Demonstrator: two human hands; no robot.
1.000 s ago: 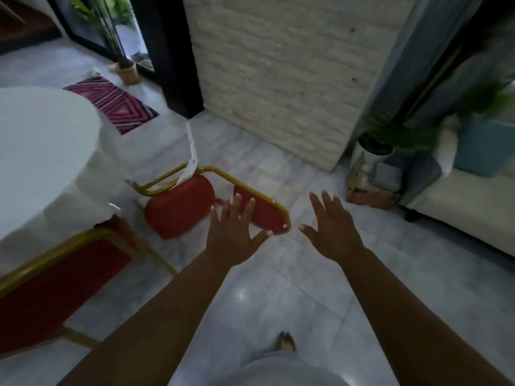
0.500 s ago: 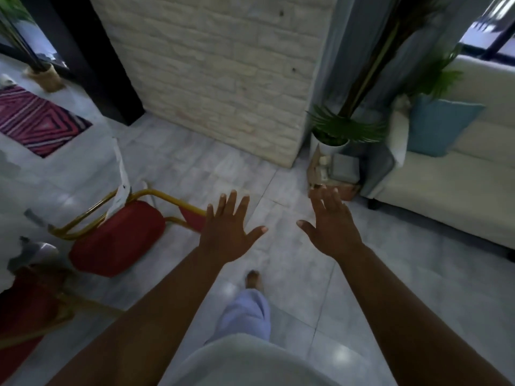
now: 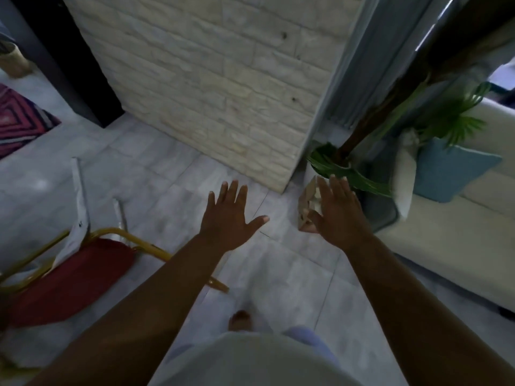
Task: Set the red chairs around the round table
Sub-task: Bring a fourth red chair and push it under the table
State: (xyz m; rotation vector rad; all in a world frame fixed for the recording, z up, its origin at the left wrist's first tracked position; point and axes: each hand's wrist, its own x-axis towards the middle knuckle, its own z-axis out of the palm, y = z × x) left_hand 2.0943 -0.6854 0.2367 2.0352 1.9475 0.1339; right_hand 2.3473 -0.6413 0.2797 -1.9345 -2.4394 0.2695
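Could go wrong from here: facing a stone wall (image 3: 223, 87) and a sofa (image 3: 457, 235), with the round table out of frame, so no way to judge the spacing of seats around it. Risk of leaving the red chair (image 3: 69, 280) at an odd angle or too far from the table's edge, since nothing is gripping it. Gold frame reaching low beside the left forearm, near a bare foot (image 3: 241, 320) on the tiled floor (image 3: 156, 174); a stubbed toe or a shin caught on a chair leg looks possible when stepping past. A potted plant (image 3: 342, 168) standing close beyond the right hand, easy to brush.

Left hand (image 3: 231, 218): fingers spread wide, palm down, holding nothing, hanging over bare floor. Right hand (image 3: 337, 215): fingers likewise splayed, empty, touching nothing, in front of a pale object by the plant pot, too blurred to name.

Red chair at the lower left, apart from both hands, a strip of white wrapping on its frame.
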